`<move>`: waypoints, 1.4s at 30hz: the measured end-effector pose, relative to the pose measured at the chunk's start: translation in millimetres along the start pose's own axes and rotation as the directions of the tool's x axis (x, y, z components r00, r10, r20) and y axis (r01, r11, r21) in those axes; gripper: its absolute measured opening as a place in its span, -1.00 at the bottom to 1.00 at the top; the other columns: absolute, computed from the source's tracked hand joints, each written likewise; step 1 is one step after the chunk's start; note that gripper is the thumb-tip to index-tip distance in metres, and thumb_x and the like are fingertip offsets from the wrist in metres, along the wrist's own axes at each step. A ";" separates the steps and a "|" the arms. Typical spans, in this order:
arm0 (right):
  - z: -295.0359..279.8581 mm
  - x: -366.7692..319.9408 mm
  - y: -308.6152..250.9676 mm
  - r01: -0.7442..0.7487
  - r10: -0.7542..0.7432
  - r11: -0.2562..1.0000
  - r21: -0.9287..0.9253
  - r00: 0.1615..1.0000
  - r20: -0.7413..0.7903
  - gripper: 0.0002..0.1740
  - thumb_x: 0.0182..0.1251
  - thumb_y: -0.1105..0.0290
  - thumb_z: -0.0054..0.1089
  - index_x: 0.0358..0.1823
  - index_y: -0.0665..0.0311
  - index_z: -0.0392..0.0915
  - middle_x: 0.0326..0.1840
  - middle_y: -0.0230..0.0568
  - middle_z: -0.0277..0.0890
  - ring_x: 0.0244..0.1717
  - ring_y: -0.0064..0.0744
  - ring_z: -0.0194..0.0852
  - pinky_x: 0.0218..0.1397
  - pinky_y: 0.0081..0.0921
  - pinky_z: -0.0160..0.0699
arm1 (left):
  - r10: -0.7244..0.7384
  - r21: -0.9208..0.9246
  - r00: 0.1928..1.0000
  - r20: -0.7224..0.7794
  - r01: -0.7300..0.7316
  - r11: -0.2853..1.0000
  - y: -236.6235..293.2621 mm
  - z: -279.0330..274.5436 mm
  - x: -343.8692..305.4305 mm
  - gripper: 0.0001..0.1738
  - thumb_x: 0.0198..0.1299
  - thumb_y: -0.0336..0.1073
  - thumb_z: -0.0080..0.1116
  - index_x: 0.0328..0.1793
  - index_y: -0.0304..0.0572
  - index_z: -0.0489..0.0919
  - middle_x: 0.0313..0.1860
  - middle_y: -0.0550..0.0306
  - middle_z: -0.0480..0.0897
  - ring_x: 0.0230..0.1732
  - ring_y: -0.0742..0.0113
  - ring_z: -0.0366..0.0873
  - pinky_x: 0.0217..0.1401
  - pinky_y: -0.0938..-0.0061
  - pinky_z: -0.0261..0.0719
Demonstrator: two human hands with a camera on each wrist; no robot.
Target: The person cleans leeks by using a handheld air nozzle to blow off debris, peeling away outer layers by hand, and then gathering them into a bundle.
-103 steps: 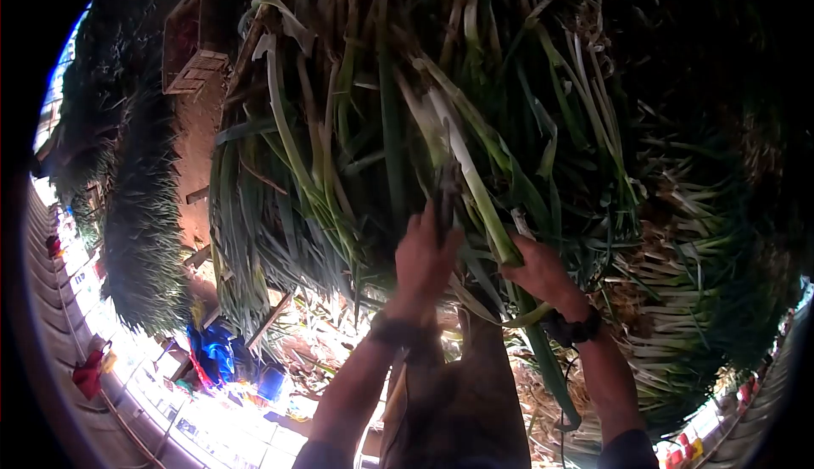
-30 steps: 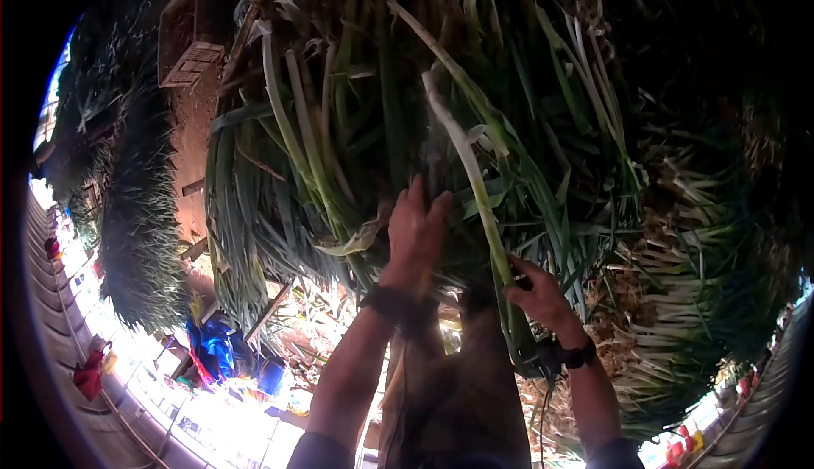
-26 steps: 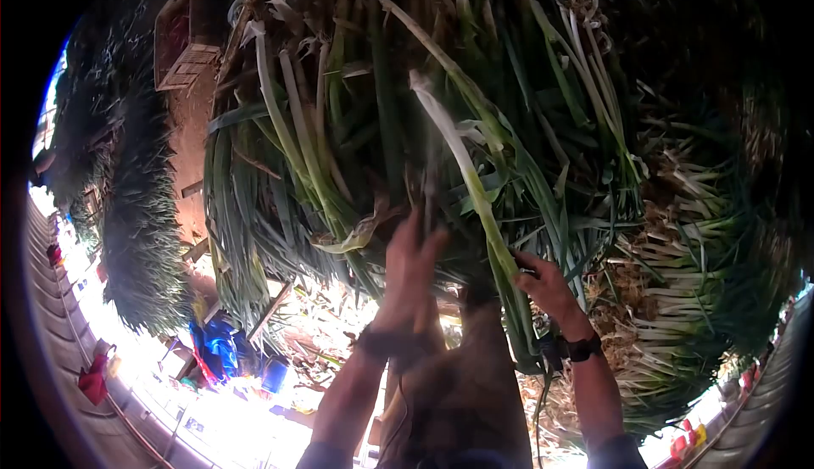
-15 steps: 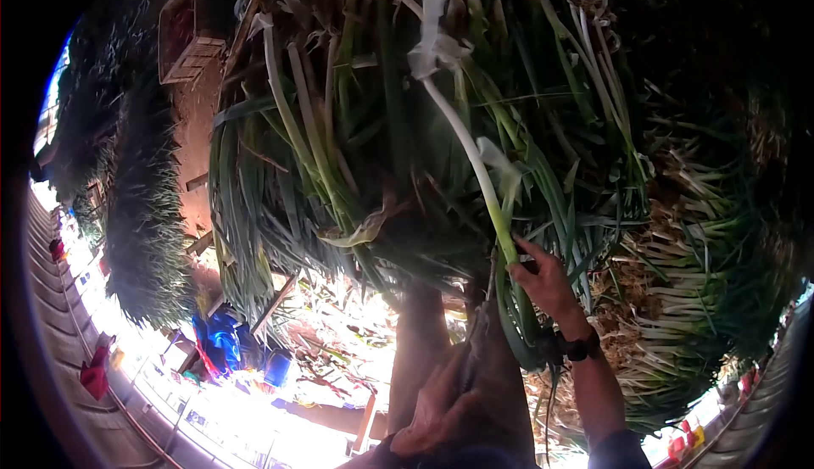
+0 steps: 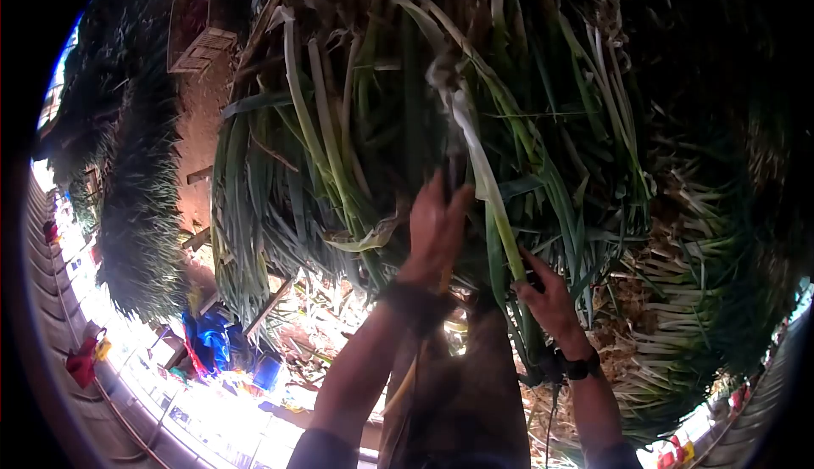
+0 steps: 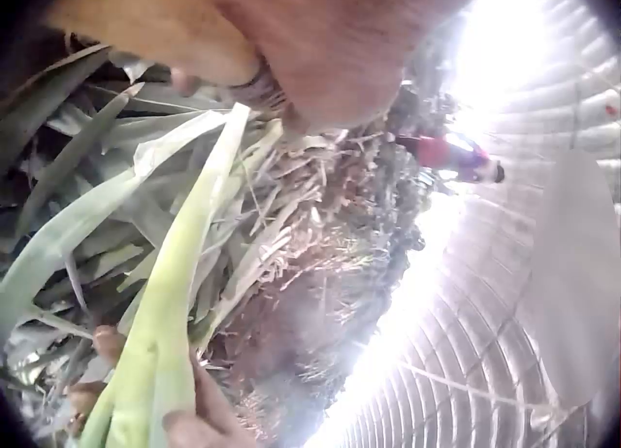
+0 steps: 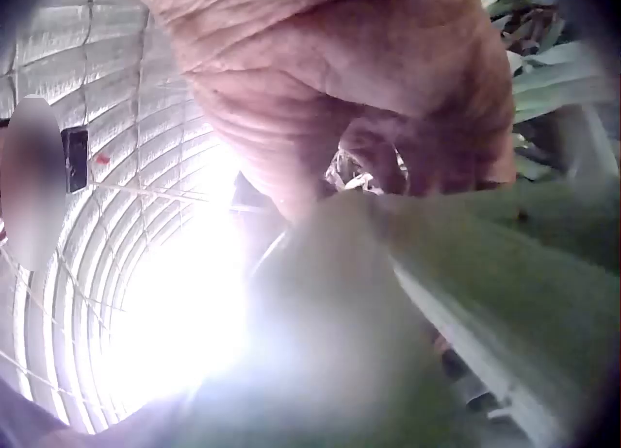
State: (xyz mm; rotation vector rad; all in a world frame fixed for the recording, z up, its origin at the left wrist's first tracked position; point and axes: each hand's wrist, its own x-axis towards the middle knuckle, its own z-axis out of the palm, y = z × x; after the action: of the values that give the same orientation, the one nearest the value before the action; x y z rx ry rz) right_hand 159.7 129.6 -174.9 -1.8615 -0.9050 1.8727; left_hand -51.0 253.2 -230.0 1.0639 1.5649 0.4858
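Observation:
My right hand (image 5: 551,304) grips a long green onion (image 5: 482,164) around its green part, with the white end pointing up and away. Loose pale skin (image 5: 443,75) is twisted and blurred at that white end. Just left of the stalk is my left hand (image 5: 437,223), fingers curled around a thin dark tool (image 5: 455,164) that is too blurred to identify. In the left wrist view, the onion's forked green stalk (image 6: 160,336) passes between the right fingers (image 6: 209,414). Green leaves (image 7: 340,312) fill the right wrist view below the right hand (image 7: 359,89).
A broad heap of green onions (image 5: 280,189) lies in front, with another row (image 5: 687,282) at the right and a leafy pile (image 5: 140,198) at the left. A plastic crate (image 5: 199,28) stands behind. Trimmings (image 5: 314,316) and a blue bag (image 5: 208,342) lie near the legs.
My left hand dropped toward the lap half a second ago and has risen back beside the stalk. The pale skin at the white end has shifted lower. My right hand keeps its grip.

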 end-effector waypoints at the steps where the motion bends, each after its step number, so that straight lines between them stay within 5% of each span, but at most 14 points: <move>1: 1.1 -0.2 2.4 -0.032 0.029 0.995 0.093 0.999 0.028 -0.26 0.38 0.43 0.27 0.57 0.36 0.27 0.39 -0.06 0.50 0.25 -0.32 0.58 0.29 -0.39 0.59 | -0.082 -0.105 0.994 0.070 0.089 0.990 3.3 -5.8 9.5 -0.35 0.36 -0.05 0.21 0.44 -0.33 0.46 0.02 -0.29 0.64 -0.04 -0.24 0.64 0.09 0.07 0.54; 5: 7.1 -17.8 -17.2 -0.005 0.006 0.982 0.188 1.000 -0.001 -0.23 0.34 0.42 0.31 0.57 0.37 0.28 0.40 -0.12 0.48 0.25 -0.37 0.57 0.30 -0.42 0.59 | 0.060 -0.165 0.997 -0.042 -0.066 0.984 3.8 -24.9 3.8 -0.38 0.32 -0.11 0.23 0.41 -0.32 0.49 0.00 -0.24 0.65 -0.07 -0.23 0.66 0.07 0.09 0.53; 7: 15.5 -38.0 -37.8 0.188 -0.184 0.964 0.188 0.982 -0.042 -0.23 0.25 0.55 0.23 0.54 0.44 0.30 0.02 -0.18 0.64 -0.06 -0.49 0.65 0.11 -0.45 0.69 | -0.057 -0.265 0.997 -0.048 0.043 0.963 7.8 -37.1 -40.0 -0.33 0.31 -0.12 0.25 0.48 -0.29 0.44 0.04 -0.26 0.65 -0.05 -0.23 0.65 0.12 0.08 0.55; 9: 32.2 -56.2 -81.5 0.241 -0.244 0.924 0.295 0.969 -0.027 -0.22 0.22 0.54 0.27 0.53 0.47 0.29 -0.01 -0.15 0.64 -0.07 -0.44 0.67 0.07 -0.39 0.74 | 0.080 0.222 0.994 0.074 -0.094 0.971 -4.7 -56.8 -88.4 -0.29 0.32 -0.18 0.24 0.55 -0.30 0.37 0.11 -0.21 0.63 -0.02 -0.08 0.66 0.15 0.17 0.58; 11: 48.6 -59.0 -101.6 0.355 -0.382 0.891 0.284 0.923 0.043 -0.18 0.21 0.53 0.34 0.54 0.44 0.26 0.05 -0.15 0.60 -0.07 -0.43 0.66 0.08 -0.39 0.73 | 0.116 0.246 0.950 0.290 -0.191 0.950 -6.1 -81.5 -132.8 -0.26 0.40 -0.19 0.17 0.60 -0.42 0.28 0.37 -0.09 0.52 0.28 0.20 0.54 0.29 0.37 0.56; 13: 69.2 -53.0 -134.7 0.326 -0.338 0.939 0.108 0.932 0.131 -0.15 0.20 0.51 0.40 0.54 0.39 0.27 0.17 -0.13 0.53 0.04 -0.43 0.61 0.17 -0.38 0.65 | -0.035 -0.286 0.993 0.109 0.065 0.956 1.4 -91.5 -165.2 -0.29 0.38 -0.25 0.15 0.60 -0.41 0.31 0.23 -0.03 0.56 0.14 0.29 0.56 0.13 0.47 0.56; 17: 138.4 -7.4 -141.5 0.462 -0.492 0.851 0.252 0.868 0.071 -0.11 0.26 0.42 0.42 0.60 0.34 0.20 0.33 -0.06 0.42 0.24 -0.30 0.46 0.33 -0.37 0.45 | 0.007 -0.111 0.818 -0.575 -0.087 0.990 -22.4 -133.2 -175.3 -0.37 0.35 -0.39 0.02 0.56 -0.39 0.36 -0.07 0.16 0.55 -0.22 0.55 0.42 -0.26 0.62 0.42; 19: 175.2 36.2 -115.5 0.575 -0.592 0.786 0.225 0.806 0.011 -0.16 0.32 0.39 0.38 0.59 0.33 0.21 0.34 0.00 0.42 0.28 -0.18 0.47 0.37 -0.31 0.45 | -0.167 -0.178 0.824 -0.541 0.082 0.981 -2.8 -146.2 -183.9 -0.34 0.36 -0.43 0.01 0.59 -0.45 0.27 -0.04 0.21 0.49 -0.19 0.50 0.37 -0.12 0.56 0.41; 21: 194.0 74.7 -84.5 0.725 -0.731 0.681 0.106 0.681 0.039 -0.26 0.34 0.39 0.36 0.52 0.35 0.31 0.36 0.08 0.42 0.32 -0.05 0.47 0.40 -0.21 0.45 | 0.013 -0.079 0.802 -0.597 -0.075 0.994 -38.8 -137.3 -183.9 -0.30 0.31 -0.40 0.06 0.59 -0.45 0.28 -0.05 0.20 0.47 -0.20 0.51 0.37 -0.23 0.61 0.41; 23: 156.7 103.1 -62.3 0.589 -0.605 0.767 -0.253 0.796 0.019 -0.33 0.35 0.40 0.33 0.45 0.39 0.34 0.36 0.15 0.44 0.35 0.07 0.45 0.44 -0.12 0.43 | 0.050 -0.061 0.893 -0.448 -0.086 0.994 -11.4 -116.7 -179.2 -0.23 0.22 -0.47 0.11 0.60 -0.46 0.27 -0.02 0.14 0.47 -0.22 0.44 0.39 -0.27 0.55 0.46; 29: -15.3 166.7 11.7 -0.124 -0.607 0.536 -0.835 0.631 -0.483 -0.15 0.23 0.37 0.39 0.54 0.33 0.23 0.40 0.15 0.45 0.39 0.15 0.40 0.58 0.12 0.06 | 0.217 0.244 0.976 0.011 -0.214 0.946 19.2 -53.8 -174.0 -0.10 0.10 -0.48 0.25 0.63 -0.43 0.22 0.18 -0.15 0.53 -0.01 0.13 0.62 -0.12 0.35 0.64; 33: -49.2 180.4 17.5 -0.070 -0.523 0.504 -0.861 0.769 -0.368 -0.22 0.16 0.36 0.45 0.42 0.34 0.34 0.27 0.13 0.55 0.28 0.18 0.50 0.46 0.06 0.30 | -0.031 0.244 0.992 0.124 0.000 0.970 10.5 -23.6 -175.4 -0.18 0.33 -0.13 0.26 0.62 -0.31 0.24 0.18 -0.30 0.56 0.00 -0.23 0.60 0.02 0.05 0.58; 36: -64.6 171.5 18.5 0.165 -0.523 0.616 -0.770 0.817 -0.243 -0.52 0.14 0.43 0.43 0.07 0.38 0.47 -0.01 0.22 0.61 -0.02 0.28 0.62 0.00 -0.02 0.60 | -0.046 0.329 0.987 0.151 -0.006 0.944 0.1 -10.2 -180.7 -0.14 0.32 -0.06 0.30 0.62 -0.33 0.23 0.17 -0.29 0.55 0.00 -0.26 0.61 0.04 -0.01 0.57; 42: -70.4 75.0 16.2 0.134 -0.193 0.860 -0.492 0.979 -0.071 -0.28 0.12 0.41 0.53 0.32 0.39 0.44 0.14 0.10 0.64 0.14 0.02 0.65 0.23 -0.19 0.59 | 0.076 0.326 0.981 0.180 -0.133 0.936 3.8 5.8 -195.7 -0.13 0.27 -0.12 0.32 0.60 -0.37 0.23 0.05 -0.30 0.55 -0.09 -0.27 0.60 -0.14 -0.02 0.59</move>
State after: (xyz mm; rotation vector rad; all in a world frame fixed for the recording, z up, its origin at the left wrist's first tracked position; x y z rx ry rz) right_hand 225.9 180.0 -237.5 -2.0589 -1.5521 1.5041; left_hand -50.9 91.4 -119.7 1.4187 1.4793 0.1948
